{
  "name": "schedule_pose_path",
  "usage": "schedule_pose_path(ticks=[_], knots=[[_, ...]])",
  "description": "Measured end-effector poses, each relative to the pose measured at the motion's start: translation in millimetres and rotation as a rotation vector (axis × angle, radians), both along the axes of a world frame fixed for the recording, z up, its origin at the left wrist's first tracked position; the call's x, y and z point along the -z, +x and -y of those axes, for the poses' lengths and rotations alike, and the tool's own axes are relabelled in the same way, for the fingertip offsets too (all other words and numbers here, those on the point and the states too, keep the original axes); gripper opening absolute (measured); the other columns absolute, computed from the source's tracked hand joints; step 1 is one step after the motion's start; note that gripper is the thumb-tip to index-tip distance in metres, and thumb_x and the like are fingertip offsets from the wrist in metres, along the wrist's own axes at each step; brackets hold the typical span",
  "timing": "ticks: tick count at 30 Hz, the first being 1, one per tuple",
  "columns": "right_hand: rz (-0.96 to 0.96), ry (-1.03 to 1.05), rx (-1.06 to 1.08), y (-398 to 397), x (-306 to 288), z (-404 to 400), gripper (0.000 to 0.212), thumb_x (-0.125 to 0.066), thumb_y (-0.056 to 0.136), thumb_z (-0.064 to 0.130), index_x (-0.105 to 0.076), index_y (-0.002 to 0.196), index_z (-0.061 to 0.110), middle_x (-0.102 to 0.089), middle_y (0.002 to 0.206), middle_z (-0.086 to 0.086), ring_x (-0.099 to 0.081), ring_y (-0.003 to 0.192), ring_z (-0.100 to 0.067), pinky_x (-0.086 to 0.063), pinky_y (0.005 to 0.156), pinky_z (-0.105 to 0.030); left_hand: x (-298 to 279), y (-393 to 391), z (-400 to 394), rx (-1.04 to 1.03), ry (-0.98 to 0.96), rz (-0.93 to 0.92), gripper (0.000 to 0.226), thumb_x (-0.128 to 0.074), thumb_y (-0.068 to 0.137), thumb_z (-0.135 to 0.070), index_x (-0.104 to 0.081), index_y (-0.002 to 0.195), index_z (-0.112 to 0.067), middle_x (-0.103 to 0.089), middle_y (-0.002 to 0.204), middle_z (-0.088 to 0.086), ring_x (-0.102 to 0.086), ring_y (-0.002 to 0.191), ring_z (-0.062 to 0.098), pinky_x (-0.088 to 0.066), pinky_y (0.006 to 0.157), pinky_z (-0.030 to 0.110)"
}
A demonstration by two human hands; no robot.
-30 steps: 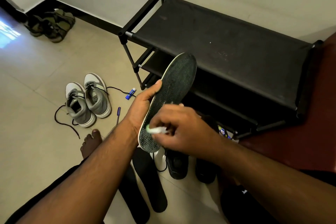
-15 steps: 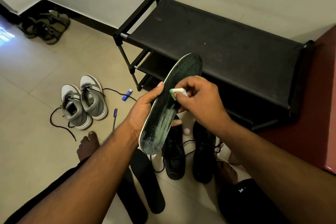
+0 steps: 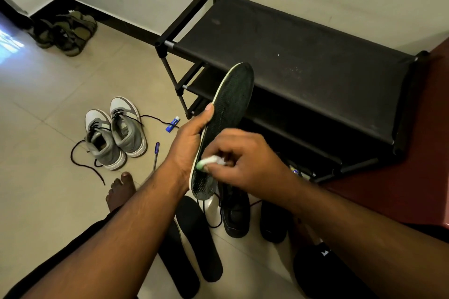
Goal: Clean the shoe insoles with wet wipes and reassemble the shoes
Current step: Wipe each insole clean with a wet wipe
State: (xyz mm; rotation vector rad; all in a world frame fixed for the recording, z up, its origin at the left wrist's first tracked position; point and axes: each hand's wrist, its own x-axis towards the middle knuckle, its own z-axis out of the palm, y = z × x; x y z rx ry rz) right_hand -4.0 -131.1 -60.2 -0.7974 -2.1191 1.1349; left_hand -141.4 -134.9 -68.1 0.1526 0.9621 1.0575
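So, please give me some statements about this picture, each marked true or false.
1. The left hand holds the insole. True.
2. The right hand is empty. False: it pinches a wet wipe against the insole.
3. Two more insoles lie on the floor. True.
4. The grey shoes stand on the shoe rack. False: they stand on the floor, left of it.
5. A pen lies near the grey shoes. True.

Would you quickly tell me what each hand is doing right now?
Left hand: grips the insole.
Right hand: pinches the wipe against the insole.
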Motion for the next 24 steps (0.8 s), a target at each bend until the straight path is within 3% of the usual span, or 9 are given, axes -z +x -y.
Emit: schedule_pose_path(ticks=[3, 5, 8, 11, 13, 17, 21, 24], knots=[[-0.059, -0.029, 0.286, 5, 3, -12, 0.01, -0.077, 0.078, 0.007, -0.071, 0.086, 0.006, -0.061, 0.082, 0.001, -0.056, 0.069, -0.006, -0.046, 0.06, -0.015, 1, 5, 1, 0.039, 0.026, -0.013, 0.062, -0.064, 0.089, -0.042, -0.054, 0.133, 0.001, -0.063, 0.106, 0.02, -0.065, 0.092, 0.031, -0.058, 0.081, 0.04], [-0.078, -0.047, 0.321, 6, 2, -14, 0.01, -0.077, 0.078, 0.007, -0.071, 0.087, 0.007, -0.061, 0.083, 0.001, -0.057, 0.07, -0.007, -0.049, 0.06, -0.019, 2, 5, 0, 0.047, 0.05, -0.011, 0.075, -0.071, 0.084, -0.042, -0.048, 0.14, 0.003, -0.059, 0.114, 0.023, -0.064, 0.098, 0.033, -0.055, 0.086, 0.042], [-0.051, 0.036, 0.119, 0, 1, 1, 0.012, -0.075, 0.078, 0.003, -0.071, 0.089, 0.004, -0.062, 0.086, 0.001, -0.057, 0.076, -0.003, -0.044, 0.068, -0.01, 2, 2, -2, -0.002, 0.048, -0.043, 0.075, -0.072, 0.084, -0.041, -0.048, 0.14, 0.002, -0.062, 0.108, 0.019, -0.065, 0.091, 0.029, -0.055, 0.084, 0.039], [-0.01, 0.161, -0.107, -8, 4, 17, 0.01, -0.074, 0.079, 0.004, -0.071, 0.088, 0.003, -0.064, 0.085, -0.006, -0.059, 0.078, -0.013, -0.048, 0.071, -0.023, 5, -3, -5, -0.038, 0.051, -0.094, 0.067, -0.063, 0.085, -0.047, -0.054, 0.137, -0.005, -0.064, 0.116, 0.021, -0.069, 0.089, 0.027, -0.058, 0.074, 0.038], [0.011, 0.179, -0.193, -8, 5, 18, 0.008, -0.074, 0.08, 0.005, -0.072, 0.088, 0.003, -0.064, 0.085, -0.006, -0.059, 0.077, -0.013, -0.048, 0.07, -0.023, 5, -4, -5, -0.062, 0.043, -0.081, 0.061, -0.059, 0.085, -0.049, -0.058, 0.131, -0.01, -0.064, 0.12, 0.019, -0.067, 0.098, 0.027, -0.059, 0.071, 0.041], [0.084, 0.192, -0.301, -4, 5, 13, 0.008, -0.072, 0.08, 0.005, -0.073, 0.088, 0.006, -0.061, 0.087, -0.005, -0.057, 0.076, -0.011, -0.048, 0.065, -0.024, 5, -6, -4, -0.083, 0.032, -0.042, 0.047, -0.052, 0.089, -0.052, -0.067, 0.112, -0.013, -0.066, 0.113, 0.015, -0.062, 0.105, 0.028, -0.059, 0.067, 0.039], [0.184, 0.258, -0.342, 2, 3, 3, 0.01, -0.074, 0.078, 0.006, -0.074, 0.087, 0.01, -0.059, 0.089, -0.002, -0.053, 0.077, -0.007, -0.046, 0.062, -0.022, 8, -10, -6, -0.108, 0.067, -0.038, 0.049, -0.049, 0.092, -0.053, -0.066, 0.117, -0.015, -0.068, 0.116, 0.012, -0.065, 0.103, 0.027, -0.059, 0.068, 0.039], [0.262, 0.306, -0.338, 8, 2, -5, 0.011, -0.073, 0.077, 0.004, -0.073, 0.087, 0.01, -0.059, 0.093, -0.003, -0.056, 0.079, -0.012, -0.051, 0.059, -0.028, 9, -14, -9, -0.133, 0.089, -0.037, 0.054, -0.05, 0.089, -0.054, -0.067, 0.119, -0.013, -0.07, 0.109, 0.013, -0.067, 0.097, 0.027, -0.058, 0.07, 0.039]])
